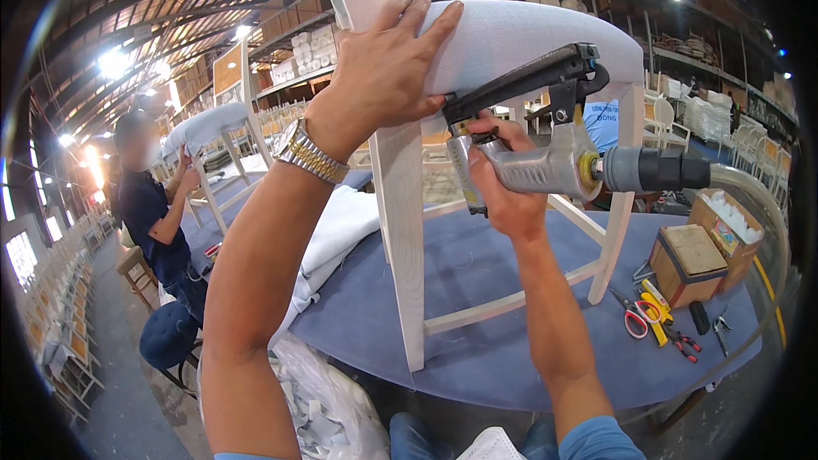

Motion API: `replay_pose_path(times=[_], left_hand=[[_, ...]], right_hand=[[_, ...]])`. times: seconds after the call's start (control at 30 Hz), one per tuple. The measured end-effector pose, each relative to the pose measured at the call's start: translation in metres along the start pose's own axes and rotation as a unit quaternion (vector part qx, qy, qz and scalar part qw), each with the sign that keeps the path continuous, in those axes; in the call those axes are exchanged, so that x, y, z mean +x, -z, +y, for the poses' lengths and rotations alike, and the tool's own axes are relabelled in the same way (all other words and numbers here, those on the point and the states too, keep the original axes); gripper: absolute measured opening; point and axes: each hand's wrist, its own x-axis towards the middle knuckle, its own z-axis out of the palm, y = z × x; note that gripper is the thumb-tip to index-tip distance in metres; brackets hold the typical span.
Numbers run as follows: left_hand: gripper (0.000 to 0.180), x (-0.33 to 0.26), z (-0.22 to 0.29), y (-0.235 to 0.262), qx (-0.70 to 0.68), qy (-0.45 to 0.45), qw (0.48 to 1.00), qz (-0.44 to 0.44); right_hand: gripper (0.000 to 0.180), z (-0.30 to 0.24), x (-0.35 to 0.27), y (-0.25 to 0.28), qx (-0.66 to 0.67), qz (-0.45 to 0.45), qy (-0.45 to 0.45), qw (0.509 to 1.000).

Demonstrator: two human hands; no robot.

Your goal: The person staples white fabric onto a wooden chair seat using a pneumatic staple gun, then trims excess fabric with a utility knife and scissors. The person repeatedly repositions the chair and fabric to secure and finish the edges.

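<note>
Two hands meet at the chair [402, 255]: left hand [383, 68], fingers spread, seemingly steadies its seat [537, 34]; right hand [520, 207] grips an air stapler [550, 172] by the seat's edge.

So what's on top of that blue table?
The chair, white cloth at the left edge, two boxes, scissors, pliers and other tools. Whatever the chair and right forearm cover can't be seen.

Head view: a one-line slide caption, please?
Left hand rests on a pale chair standing on a blue-covered table while the right hand grips a hose-fed staple gun.
</note>
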Motion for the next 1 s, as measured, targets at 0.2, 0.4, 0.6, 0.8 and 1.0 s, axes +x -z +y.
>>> replay_pose_path(times=[0.2,0.4,0.6,0.8,1.0], left_hand=[[0.107,-0.001,0.001,0.003,-0.015,-0.008,1.000,0.008],[0.101,-0.002,-0.004,0.003,-0.039,-0.013,0.999,-0.017],[0.078,0.003,-0.030,-0.010,-0.276,-0.053,0.953,0.116],[0.091,-0.008,-0.011,-0.033,-0.208,0.122,0.913,0.328],[0.086,-0.010,-0.009,-0.049,-0.422,0.213,0.825,0.310]], right_hand=[[0.026,-0.012,0.007,-0.001,-0.006,0.006,-0.027,1.000],[0.022,-0.016,0.004,-0.015,0.002,0.050,-0.050,0.997],[0.025,-0.017,-0.007,-0.002,0.018,0.059,-0.072,0.995],[0.027,-0.025,0.000,0.001,0.029,0.018,-0.070,0.997],[0.024,-0.019,0.004,0.001,0.025,0.001,-0.079,0.997]])
